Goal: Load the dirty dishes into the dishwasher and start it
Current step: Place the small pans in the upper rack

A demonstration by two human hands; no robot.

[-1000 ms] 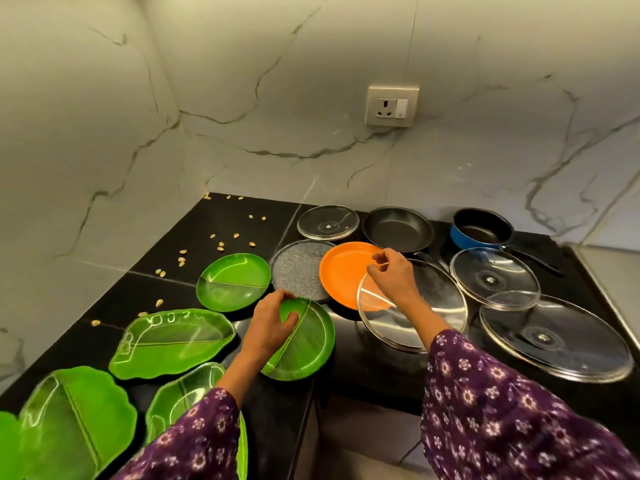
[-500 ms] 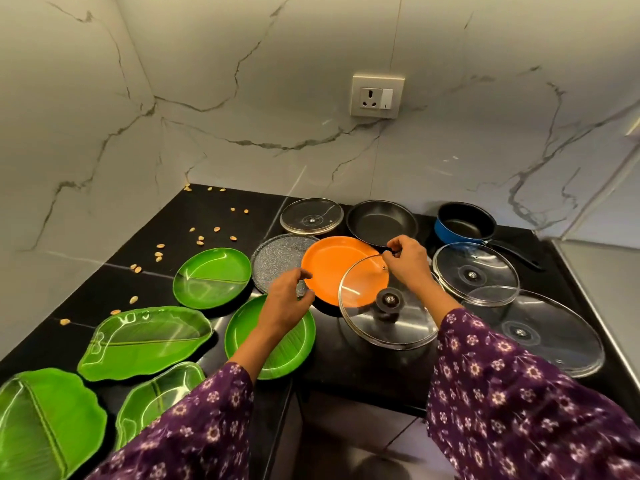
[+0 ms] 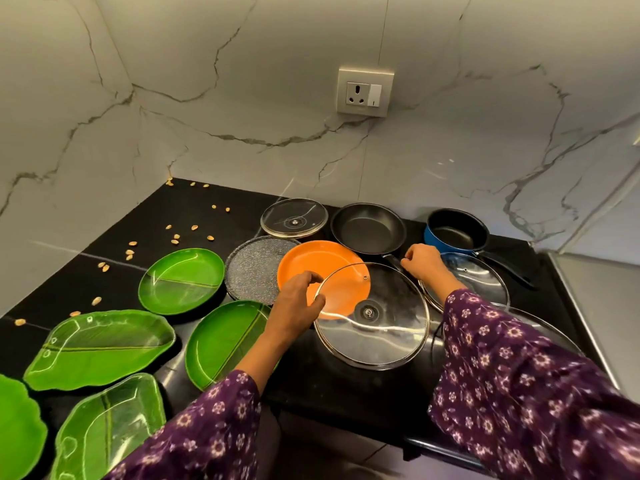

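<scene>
Shifted off round green plate [image 3: 221,344] to middle glass lid's [image 3: 372,337] left rim: left hand [image 3: 298,303], fingers curled, grip unclear. Gone rightward off that lid: right hand [image 3: 427,265], fingers curled beside frying pan [image 3: 369,228] handle, hold unclear. Counted on black desk [image 3: 311,386]: five green plates [image 3: 181,280], grey plate [image 3: 254,271], orange plate [image 3: 318,268], four glass lids [image 3: 294,218], blue saucepan [image 3: 457,233]. Marble walls [image 3: 242,98], socket [image 3: 365,91].

The left hand [image 3: 298,299] has let go of the green plate [image 3: 225,341], which is now flat on the surface, and reached the lid [image 3: 372,317], seemingly pinching its left rim. The right hand [image 3: 424,263] has moved rightward.
</scene>
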